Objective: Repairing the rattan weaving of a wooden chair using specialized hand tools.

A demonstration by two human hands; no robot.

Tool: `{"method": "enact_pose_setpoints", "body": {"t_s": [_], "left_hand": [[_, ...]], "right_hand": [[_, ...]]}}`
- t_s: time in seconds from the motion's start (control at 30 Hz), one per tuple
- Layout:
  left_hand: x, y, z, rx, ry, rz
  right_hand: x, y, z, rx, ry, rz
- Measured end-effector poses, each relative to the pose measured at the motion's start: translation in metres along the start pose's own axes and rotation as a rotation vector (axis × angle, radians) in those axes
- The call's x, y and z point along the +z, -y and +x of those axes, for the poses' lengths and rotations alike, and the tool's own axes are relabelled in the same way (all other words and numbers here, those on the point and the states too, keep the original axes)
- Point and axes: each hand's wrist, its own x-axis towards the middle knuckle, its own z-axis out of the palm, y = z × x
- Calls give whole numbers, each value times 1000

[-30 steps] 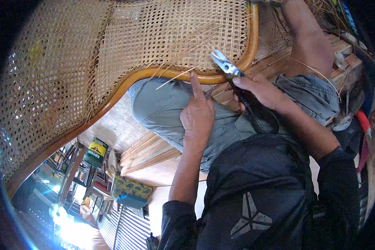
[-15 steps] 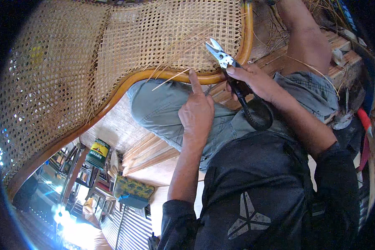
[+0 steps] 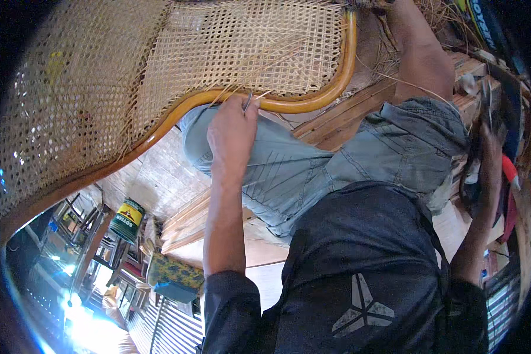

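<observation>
A woven cane panel point(image 3: 242, 53) lies over my lap, bordered by a glossy bent rattan frame point(image 3: 301, 105). My left hand point(image 3: 233, 133) is closed at the near rail of the frame, its fingers pinching a thin metal spike point(image 3: 248, 101) that stands up past the fingertips. A loose cane strand point(image 3: 265, 94) sticks out over the rail beside it. Far to the right, my right hand point(image 3: 489, 150) is down among dark tools beside my knee. Grey blades point(image 3: 487, 97) show just beyond its fingers, but blur hides whether the hand grips them.
Wooden planks point(image 3: 324, 127) run under my legs. A green paint can point(image 3: 127, 219) stands at the left, near a patterned cushion-like block point(image 3: 174, 271). Loose cane strands point(image 3: 436, 12) are heaped at the upper right. A red-handled tool point(image 3: 509, 171) hangs by my right hand.
My right hand has swung from the frame out to the far right, taking the shears away from the cane. My left hand shifted left along the rail and now pinches a metal spike.
</observation>
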Motion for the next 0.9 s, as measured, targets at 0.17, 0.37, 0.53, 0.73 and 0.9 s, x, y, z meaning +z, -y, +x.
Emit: {"method": "enact_pose_setpoints", "body": {"t_s": [0.17, 0.37, 0.53, 0.73, 0.9], "left_hand": [[4, -10, 13, -111, 70, -23], [5, -2, 21, -59, 41, 53], [-20, 3, 2, 107, 58, -182], [-30, -6, 0, 225, 9, -270], [-27, -1, 2, 7, 102, -316]], "right_hand": [[10, -189, -45, -206, 250, -945], [7, -120, -41, -134, -186, -480], [94, 100, 6, -682, 109, -35], [246, 183, -19, -951, 695, 289], [260, 172, -19, -892, 706, 41]]}}
